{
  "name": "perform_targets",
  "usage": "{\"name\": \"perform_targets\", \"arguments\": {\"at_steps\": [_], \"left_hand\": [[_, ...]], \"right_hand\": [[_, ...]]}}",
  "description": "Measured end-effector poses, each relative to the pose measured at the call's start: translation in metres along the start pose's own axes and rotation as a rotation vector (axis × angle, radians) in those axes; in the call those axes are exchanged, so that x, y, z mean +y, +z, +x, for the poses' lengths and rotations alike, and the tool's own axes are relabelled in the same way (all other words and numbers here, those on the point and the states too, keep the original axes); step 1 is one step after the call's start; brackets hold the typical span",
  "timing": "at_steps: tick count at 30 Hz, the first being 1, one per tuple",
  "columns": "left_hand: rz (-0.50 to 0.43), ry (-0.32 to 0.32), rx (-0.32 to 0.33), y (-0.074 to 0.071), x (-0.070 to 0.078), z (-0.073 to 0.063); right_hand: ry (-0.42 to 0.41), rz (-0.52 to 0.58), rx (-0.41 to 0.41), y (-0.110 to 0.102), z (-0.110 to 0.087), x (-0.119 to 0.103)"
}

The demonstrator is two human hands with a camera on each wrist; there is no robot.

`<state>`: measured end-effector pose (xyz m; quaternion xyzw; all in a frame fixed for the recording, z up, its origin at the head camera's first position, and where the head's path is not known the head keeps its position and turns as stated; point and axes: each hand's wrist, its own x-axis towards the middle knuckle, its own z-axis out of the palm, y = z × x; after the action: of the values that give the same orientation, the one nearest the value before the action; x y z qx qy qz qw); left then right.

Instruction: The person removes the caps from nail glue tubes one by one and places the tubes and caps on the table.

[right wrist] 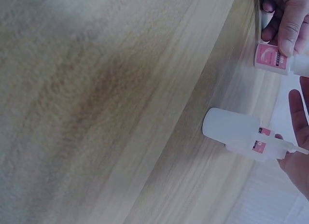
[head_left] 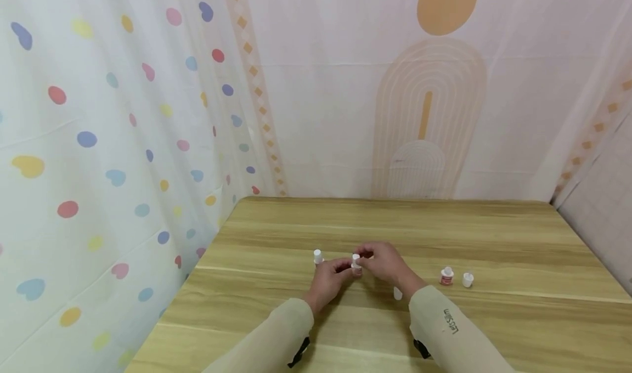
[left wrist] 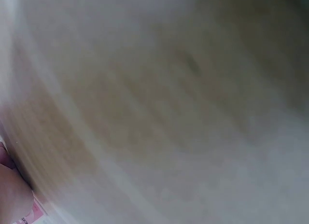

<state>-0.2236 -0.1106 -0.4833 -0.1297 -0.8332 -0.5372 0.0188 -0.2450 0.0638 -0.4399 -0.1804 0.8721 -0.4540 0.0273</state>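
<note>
My left hand (head_left: 329, 278) grips a small pink-labelled bottle (right wrist: 270, 56) by its body, thumb across the label. At the white cap (head_left: 356, 258) on top of it, my right hand (head_left: 385, 259) pinches with thumb and fingers. Another white-capped bottle (head_left: 317, 256) stands just behind my left hand. By my right wrist is a white cylinder, which looks like a loose cap (right wrist: 229, 125). Behind it, in the right wrist view, is an uncapped bottle with a thin nozzle (right wrist: 292, 147). The left wrist view shows only a finger (left wrist: 14, 195) and a bit of pink label.
To the right on the wooden table (head_left: 533, 241) stand a red-labelled bottle (head_left: 446, 277) and a loose white cap (head_left: 467, 280). A dotted curtain (head_left: 123, 142) hangs along the left side, and a patterned one (head_left: 326, 115) hangs behind the table.
</note>
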Motion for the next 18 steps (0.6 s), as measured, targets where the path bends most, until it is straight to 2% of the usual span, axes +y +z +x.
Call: {"name": "perform_targets", "arguments": {"at_steps": [6,18], "left_hand": [[0.008,-0.013,0.004,-0.0006,-0.0014,0.001],[-0.011,0.011,0.001,0.0005,-0.0023,0.0009]], "right_hand": [[0.023,0.01,-0.009,-0.001,0.0002,-0.0012],[0.004,-0.002,-0.01,-0.0016,-0.0014,-0.0019]]}}
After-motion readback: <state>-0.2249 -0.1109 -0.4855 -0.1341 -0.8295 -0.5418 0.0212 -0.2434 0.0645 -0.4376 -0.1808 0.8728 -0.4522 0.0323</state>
